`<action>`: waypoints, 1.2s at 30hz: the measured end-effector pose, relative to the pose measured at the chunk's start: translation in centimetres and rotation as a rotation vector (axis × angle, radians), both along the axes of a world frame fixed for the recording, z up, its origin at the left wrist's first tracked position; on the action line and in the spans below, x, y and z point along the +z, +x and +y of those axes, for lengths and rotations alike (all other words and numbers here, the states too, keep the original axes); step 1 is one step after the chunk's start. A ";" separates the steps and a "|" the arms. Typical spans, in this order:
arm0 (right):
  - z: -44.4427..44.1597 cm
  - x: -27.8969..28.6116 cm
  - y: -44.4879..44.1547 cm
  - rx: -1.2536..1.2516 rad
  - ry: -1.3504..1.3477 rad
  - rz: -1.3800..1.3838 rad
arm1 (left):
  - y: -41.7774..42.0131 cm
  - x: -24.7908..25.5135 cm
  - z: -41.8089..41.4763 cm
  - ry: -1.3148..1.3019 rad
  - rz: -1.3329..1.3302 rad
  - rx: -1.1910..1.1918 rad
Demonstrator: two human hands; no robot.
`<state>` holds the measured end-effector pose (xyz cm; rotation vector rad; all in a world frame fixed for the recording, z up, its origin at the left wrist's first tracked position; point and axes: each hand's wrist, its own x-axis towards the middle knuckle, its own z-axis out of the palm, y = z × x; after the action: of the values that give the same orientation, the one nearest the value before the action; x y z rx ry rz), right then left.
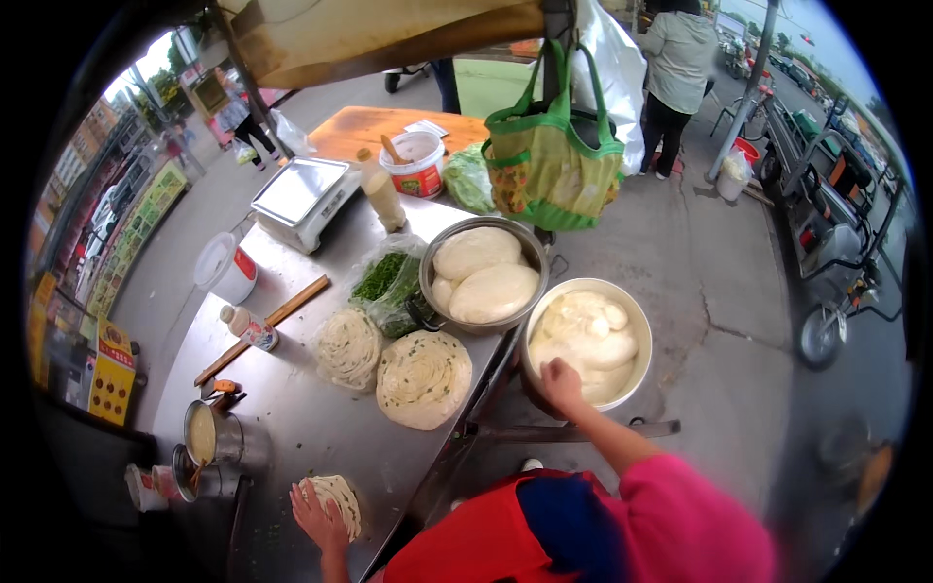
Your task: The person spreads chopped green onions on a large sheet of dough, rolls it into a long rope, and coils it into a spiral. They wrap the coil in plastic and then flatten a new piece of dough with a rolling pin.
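Observation:
My left hand (319,516) lies flat with fingers spread on a small coiled dough round (345,501) flecked with green, at the near end of the steel worktop (291,430). At the near rim of a white tub (644,331), my right hand (562,385) reaches in with curled fingers. Soft pale dough (583,339) fills the tub; whether the fingers pinch any is hidden. Two larger coiled rounds rest farther up the worktop, a plain-looking one (348,348) and a green-flecked one (424,379). Beside them a metal pot (541,255) holds smooth dough lumps (496,291).
Chopped greens (383,277) sit in a plastic bag. Nearby are a wooden stick (297,300), a bottle (250,327), metal containers (229,437) and a scale (302,191). A green bag (554,157) hangs above the pot. A person (678,62) stands beyond; a three-wheeled cart (831,218) is at right.

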<state>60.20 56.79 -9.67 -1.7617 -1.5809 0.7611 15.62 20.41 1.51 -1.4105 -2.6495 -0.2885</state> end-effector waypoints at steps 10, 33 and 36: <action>-0.4 8.5 1.5 -0.198 -0.344 0.997 | 0.5 1.2 0.0 0.187 -0.264 0.158; -16.7 24.3 -27.2 0.634 -1.054 1.452 | 0.2 8.7 -6.5 1.638 -2.176 -0.180; -17.3 24.7 -27.8 0.640 -1.067 1.487 | -0.8 8.6 -7.4 1.542 -2.338 -0.255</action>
<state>32.41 39.49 15.03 -0.5046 -0.5315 2.6825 14.86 13.06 10.15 0.1049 0.2504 2.1579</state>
